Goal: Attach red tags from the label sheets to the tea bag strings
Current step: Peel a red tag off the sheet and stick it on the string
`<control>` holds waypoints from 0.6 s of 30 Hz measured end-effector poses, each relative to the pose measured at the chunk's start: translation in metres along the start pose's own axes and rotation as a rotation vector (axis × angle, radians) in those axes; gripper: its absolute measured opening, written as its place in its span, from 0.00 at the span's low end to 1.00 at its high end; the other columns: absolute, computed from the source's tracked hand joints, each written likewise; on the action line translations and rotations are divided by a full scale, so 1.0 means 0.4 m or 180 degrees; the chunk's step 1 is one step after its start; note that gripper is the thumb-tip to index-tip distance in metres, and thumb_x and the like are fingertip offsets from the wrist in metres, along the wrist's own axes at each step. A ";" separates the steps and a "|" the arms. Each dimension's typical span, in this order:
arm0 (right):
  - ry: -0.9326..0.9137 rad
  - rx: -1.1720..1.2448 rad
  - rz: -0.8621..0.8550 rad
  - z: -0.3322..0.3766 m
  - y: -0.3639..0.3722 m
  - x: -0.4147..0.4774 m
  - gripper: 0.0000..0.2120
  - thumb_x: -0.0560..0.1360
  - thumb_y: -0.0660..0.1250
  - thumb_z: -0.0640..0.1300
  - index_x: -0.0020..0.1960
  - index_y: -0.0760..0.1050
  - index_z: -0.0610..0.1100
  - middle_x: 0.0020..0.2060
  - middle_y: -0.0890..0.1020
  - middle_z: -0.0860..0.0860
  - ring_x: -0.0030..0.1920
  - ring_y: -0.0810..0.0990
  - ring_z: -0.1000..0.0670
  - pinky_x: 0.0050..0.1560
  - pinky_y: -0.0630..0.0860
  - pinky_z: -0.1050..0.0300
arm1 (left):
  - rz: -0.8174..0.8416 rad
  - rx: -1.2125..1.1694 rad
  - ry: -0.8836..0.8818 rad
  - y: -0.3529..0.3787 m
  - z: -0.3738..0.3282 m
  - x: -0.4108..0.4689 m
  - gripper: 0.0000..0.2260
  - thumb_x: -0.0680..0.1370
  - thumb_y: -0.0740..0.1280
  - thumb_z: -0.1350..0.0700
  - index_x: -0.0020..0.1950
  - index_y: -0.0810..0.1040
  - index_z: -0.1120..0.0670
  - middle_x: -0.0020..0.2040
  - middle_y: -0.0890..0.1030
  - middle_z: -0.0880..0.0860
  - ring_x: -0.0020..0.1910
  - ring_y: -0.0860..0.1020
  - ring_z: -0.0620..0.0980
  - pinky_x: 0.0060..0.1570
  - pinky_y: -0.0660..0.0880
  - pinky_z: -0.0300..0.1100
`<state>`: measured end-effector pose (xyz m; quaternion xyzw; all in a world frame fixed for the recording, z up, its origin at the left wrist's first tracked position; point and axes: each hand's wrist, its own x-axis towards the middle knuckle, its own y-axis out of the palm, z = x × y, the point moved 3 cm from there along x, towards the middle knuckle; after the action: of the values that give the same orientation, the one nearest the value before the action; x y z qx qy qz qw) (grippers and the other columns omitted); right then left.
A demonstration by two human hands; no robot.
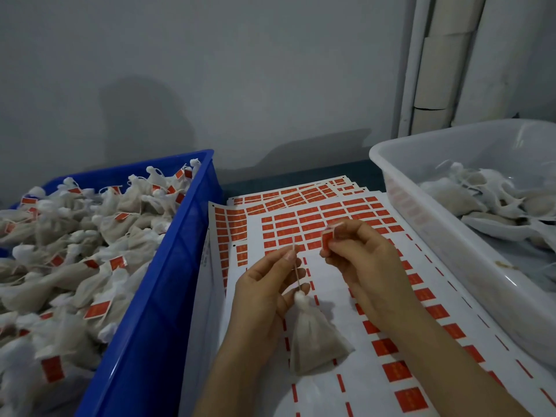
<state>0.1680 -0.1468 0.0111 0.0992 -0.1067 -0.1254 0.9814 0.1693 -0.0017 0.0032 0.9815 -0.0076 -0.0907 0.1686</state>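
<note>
A white tea bag (313,341) hangs over the label sheets (331,284) in the middle of the table. Its string (296,267) runs straight up from the knotted top. My left hand (264,290) pinches that string between thumb and forefinger near its upper end. To the right, my right hand (361,260) pinches a peeled red tag (329,236), curled with a white edge showing. The tag sits a short way right of the string's free end and does not touch it.
A blue crate (168,266) on the left is piled with tea bags carrying red tags. A clear plastic bin (421,212) on the right holds tea bags with no tags visible. More label sheets fan out toward the grey wall behind.
</note>
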 end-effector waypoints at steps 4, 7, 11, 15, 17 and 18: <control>-0.0038 0.0031 0.0281 0.006 0.004 -0.007 0.04 0.74 0.66 0.42 0.45 0.79 0.49 0.40 0.83 0.55 0.43 0.82 0.51 0.44 0.78 0.60 | -0.0025 0.0152 0.0090 -0.001 0.002 0.000 0.10 0.66 0.71 0.51 0.46 0.83 0.50 0.45 0.85 0.49 0.43 0.84 0.50 0.36 0.79 0.41; -0.0154 -0.0092 0.0556 0.014 0.017 -0.018 0.05 0.70 0.67 0.48 0.43 0.81 0.54 0.40 0.83 0.55 0.43 0.81 0.50 0.45 0.78 0.59 | -0.0035 0.0140 0.0125 -0.004 0.002 0.001 0.09 0.65 0.71 0.51 0.44 0.84 0.50 0.45 0.85 0.51 0.43 0.84 0.52 0.36 0.79 0.41; -0.0271 -0.0395 0.0732 0.020 0.033 -0.029 0.15 0.64 0.67 0.56 0.50 0.76 0.59 0.41 0.83 0.58 0.42 0.81 0.56 0.41 0.78 0.66 | 0.0033 0.0114 0.0140 -0.004 0.002 0.002 0.08 0.65 0.70 0.51 0.42 0.86 0.48 0.46 0.85 0.51 0.44 0.84 0.52 0.37 0.80 0.41; -0.0218 -0.0485 0.0634 0.014 0.034 -0.028 0.17 0.66 0.69 0.53 0.54 0.72 0.59 0.43 0.82 0.63 0.44 0.81 0.62 0.39 0.76 0.71 | 0.0070 0.0070 0.0131 -0.003 0.001 0.001 0.12 0.66 0.70 0.52 0.48 0.83 0.52 0.47 0.85 0.53 0.43 0.84 0.51 0.36 0.79 0.41; -0.0231 -0.0503 0.0632 0.012 0.034 -0.028 0.18 0.65 0.69 0.54 0.53 0.72 0.59 0.42 0.82 0.63 0.45 0.81 0.62 0.40 0.76 0.71 | 0.0094 0.0107 0.0137 -0.002 0.002 0.000 0.14 0.66 0.70 0.51 0.49 0.83 0.53 0.47 0.85 0.52 0.43 0.84 0.51 0.37 0.80 0.42; -0.0233 -0.0508 0.0644 0.012 0.034 -0.028 0.17 0.65 0.69 0.54 0.53 0.72 0.59 0.42 0.82 0.63 0.45 0.80 0.62 0.41 0.76 0.71 | 0.0100 0.0129 0.0138 -0.002 0.002 0.000 0.14 0.66 0.70 0.51 0.50 0.83 0.53 0.47 0.85 0.52 0.44 0.84 0.51 0.38 0.80 0.42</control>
<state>0.1593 -0.1318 0.0166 0.0050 -0.1416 -0.0374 0.9892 0.1693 -0.0013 0.0022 0.9862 -0.0212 -0.0666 0.1502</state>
